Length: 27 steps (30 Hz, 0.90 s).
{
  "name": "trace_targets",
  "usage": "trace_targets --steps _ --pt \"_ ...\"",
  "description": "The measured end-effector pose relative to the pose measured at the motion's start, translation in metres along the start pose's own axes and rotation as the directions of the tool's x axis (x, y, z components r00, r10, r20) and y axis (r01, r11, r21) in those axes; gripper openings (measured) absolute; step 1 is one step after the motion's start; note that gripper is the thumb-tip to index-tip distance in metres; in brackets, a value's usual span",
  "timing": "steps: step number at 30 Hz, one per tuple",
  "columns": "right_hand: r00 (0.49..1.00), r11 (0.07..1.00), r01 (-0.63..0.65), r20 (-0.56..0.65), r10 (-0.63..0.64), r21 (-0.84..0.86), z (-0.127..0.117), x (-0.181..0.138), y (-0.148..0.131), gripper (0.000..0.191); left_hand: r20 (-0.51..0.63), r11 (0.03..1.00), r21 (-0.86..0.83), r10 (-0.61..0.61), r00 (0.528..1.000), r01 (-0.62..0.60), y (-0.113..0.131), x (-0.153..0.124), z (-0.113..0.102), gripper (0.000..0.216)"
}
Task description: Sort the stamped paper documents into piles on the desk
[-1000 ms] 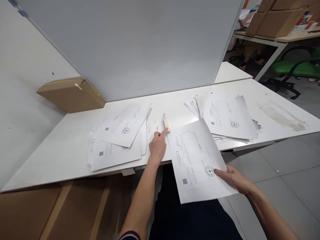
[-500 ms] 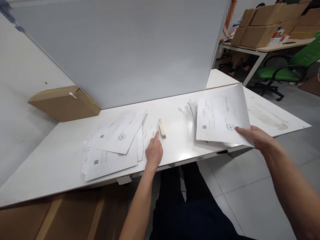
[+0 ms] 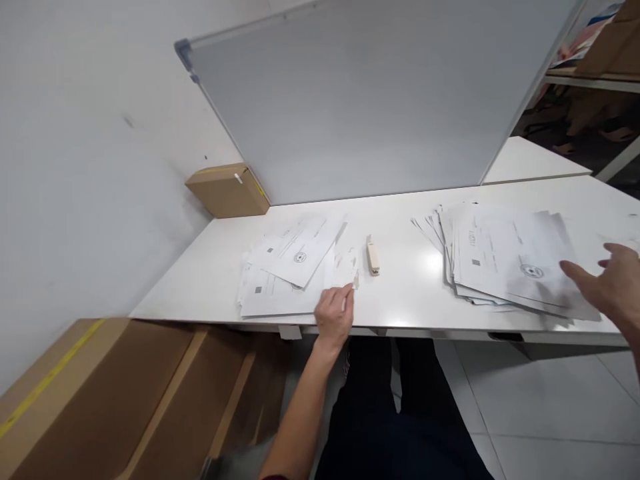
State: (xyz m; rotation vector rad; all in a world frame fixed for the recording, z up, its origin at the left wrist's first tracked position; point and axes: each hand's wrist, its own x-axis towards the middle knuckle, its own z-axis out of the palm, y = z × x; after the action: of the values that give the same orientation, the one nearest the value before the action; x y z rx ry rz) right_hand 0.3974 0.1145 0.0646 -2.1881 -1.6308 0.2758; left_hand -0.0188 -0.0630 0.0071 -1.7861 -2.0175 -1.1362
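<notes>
My left hand rests at the table's front edge, its fingers curled and pressed together beside the right edge of the left paper pile. Whatever lies between those fingertips, if anything, is too small to make out. A cream stapler lies on the white table just beyond and to the right of this hand. On the right, a thicker stack of printed sheets with round stamps lies uneven, its left edges fanned. My right hand is spread at that stack's right side, thumb and fingers apart, holding nothing.
A whiteboard leans at the back of the table. A small cardboard box sits at the back left corner. Large cardboard boxes stand below the table at left. Another table adjoins at back right.
The sheet in my right hand has come down onto the right stack and that hand has let go. My left hand's pointing finger has curled in. The view has swung left.
</notes>
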Motion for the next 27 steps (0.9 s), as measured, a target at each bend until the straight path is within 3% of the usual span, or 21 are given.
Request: trace_targets --steps 2,4,8,12,15,19,23,27 --pt "0.995 0.997 0.075 0.057 -0.077 0.029 0.0 -0.028 -0.016 0.065 -0.11 0.991 0.103 -0.07 0.991 0.082 -0.019 -0.001 -0.021 0.02" --pt "0.974 0.969 0.196 0.086 -0.21 0.149 0.006 -0.061 -0.035 0.052 -0.135 0.967 0.212 -0.112 0.985 0.139 -0.04 0.002 -0.038 0.023" --pt "0.898 0.871 0.245 0.24 -0.37 0.426 0.034 -0.121 -0.072 0.044 -0.056 0.969 0.22 -0.106 0.993 0.116 -0.075 0.01 -0.054 0.024" --pt "0.785 0.752 0.249 0.327 -0.526 0.61 0.062 -0.163 -0.102 0.042 -0.036 0.98 0.186 -0.06 0.998 0.065 -0.083 0.019 -0.056 0.025" --pt "0.725 0.692 0.146 0.4 -0.561 0.707 0.074 -0.183 -0.122 0.039 -0.101 0.989 0.146 -0.023 0.995 0.037 -0.066 0.022 -0.056 0.021" --pt "0.59 0.576 -0.157 0.544 -0.597 0.803 0.08 -0.197 -0.149 0.043 -0.154 0.999 0.01 0.053 0.987 -0.052 -0.021 0.015 -0.054 0.012" --pt "0.48 0.454 -0.469 0.65 -0.59 0.758 0.083 -0.194 -0.169 0.056 -0.076 0.976 -0.135 0.161 0.984 -0.17 0.024 -0.003 -0.045 0.013" --pt "0.409 0.452 -0.514 0.672 -0.618 0.729 0.086 -0.188 -0.174 0.052 0.032 0.934 -0.178 0.32 0.947 -0.31 0.052 -0.027 -0.032 0.013"
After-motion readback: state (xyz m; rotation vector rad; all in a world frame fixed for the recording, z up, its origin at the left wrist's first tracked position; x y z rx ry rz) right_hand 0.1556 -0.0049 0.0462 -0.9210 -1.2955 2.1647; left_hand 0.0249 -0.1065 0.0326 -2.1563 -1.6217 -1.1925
